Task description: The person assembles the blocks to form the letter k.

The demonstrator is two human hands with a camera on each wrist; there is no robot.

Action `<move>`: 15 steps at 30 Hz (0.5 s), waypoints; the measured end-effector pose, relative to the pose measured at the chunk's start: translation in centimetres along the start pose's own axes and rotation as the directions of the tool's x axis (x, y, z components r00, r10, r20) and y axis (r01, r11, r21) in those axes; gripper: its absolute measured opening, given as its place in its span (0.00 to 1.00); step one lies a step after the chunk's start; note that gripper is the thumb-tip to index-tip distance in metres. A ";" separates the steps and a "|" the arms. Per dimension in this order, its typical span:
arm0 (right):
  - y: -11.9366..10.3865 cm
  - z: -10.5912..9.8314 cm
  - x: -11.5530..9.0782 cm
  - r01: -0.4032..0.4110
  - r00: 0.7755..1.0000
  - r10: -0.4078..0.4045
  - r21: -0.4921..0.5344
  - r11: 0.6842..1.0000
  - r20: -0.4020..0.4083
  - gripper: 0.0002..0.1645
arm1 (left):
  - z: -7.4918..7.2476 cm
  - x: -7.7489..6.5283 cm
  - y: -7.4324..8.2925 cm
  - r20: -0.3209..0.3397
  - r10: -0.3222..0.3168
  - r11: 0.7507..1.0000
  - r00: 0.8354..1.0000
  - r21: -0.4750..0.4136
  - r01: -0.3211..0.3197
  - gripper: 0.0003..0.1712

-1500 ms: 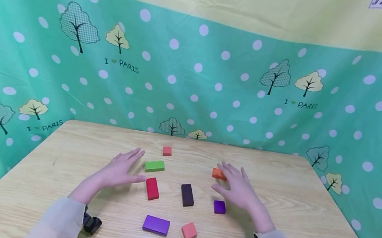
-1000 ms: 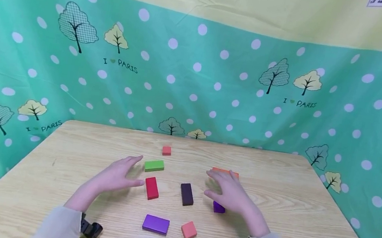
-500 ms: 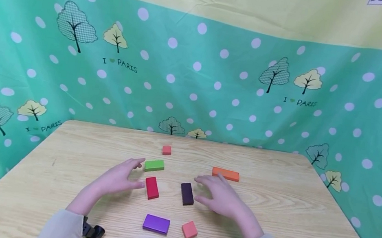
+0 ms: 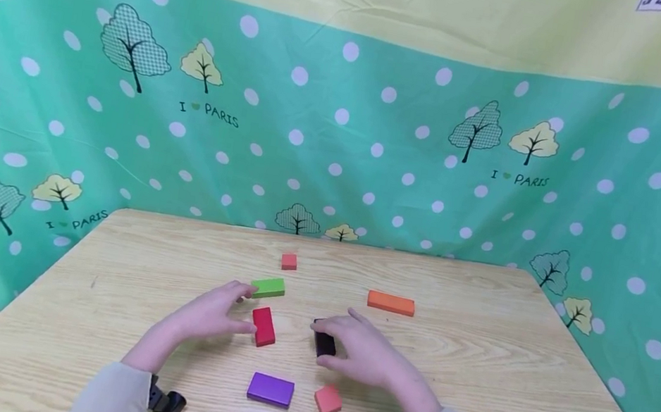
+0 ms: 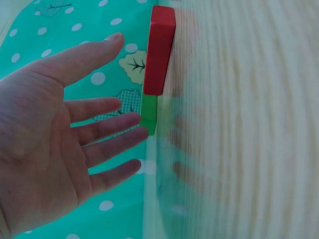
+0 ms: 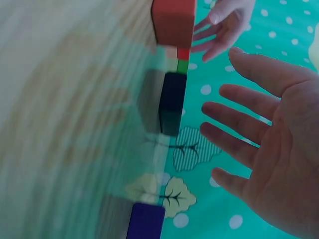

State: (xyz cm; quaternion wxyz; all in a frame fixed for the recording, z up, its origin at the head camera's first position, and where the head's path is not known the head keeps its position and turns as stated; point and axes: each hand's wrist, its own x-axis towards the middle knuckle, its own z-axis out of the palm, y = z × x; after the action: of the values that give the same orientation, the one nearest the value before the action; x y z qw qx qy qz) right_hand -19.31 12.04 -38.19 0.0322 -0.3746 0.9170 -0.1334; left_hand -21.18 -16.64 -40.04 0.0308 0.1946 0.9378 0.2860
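Observation:
My left hand [image 4: 205,312] hovers with spread fingers beside the red block [image 4: 264,328]. In the head view its thumb tip overlaps that block's left edge and its fingertips reach the green block [image 4: 269,287]. The left wrist view shows a gap between the thumb and the red block [image 5: 160,50]. Over the black block [image 4: 324,345] is my right hand [image 4: 369,351], partly covering it. Seen from the right wrist, the relaxed fingers stand apart from the black block [image 6: 173,104]. Neither hand holds anything.
A purple block [image 4: 271,391] and a coral cube [image 4: 328,401] lie toward the front. Farther back are an orange block [image 4: 391,303] and a small pinkish-red cube [image 4: 289,262]. A small purple block [image 6: 146,220], hidden in the head view, shows in the right wrist view.
My right hand has moved left and nearer, from the orange block to above the black block. My left hand has shifted slightly right, its fingers bending a little. The blocks stay put.

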 end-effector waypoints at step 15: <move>-1.8 0.9 1.1 0.118 0.989 -0.118 0.006 0.993 0.094 0.27 | 0.8 0.4 0.9 0.047 -0.034 0.999 0.998 0.018 0.033 0.39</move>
State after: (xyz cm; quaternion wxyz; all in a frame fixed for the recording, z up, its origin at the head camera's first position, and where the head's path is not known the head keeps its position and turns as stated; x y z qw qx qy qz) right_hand -18.73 9.83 -38.52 0.0676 -0.4341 0.8906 -0.1175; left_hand -21.13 -15.34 -40.18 0.0559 0.1857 0.9423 0.2727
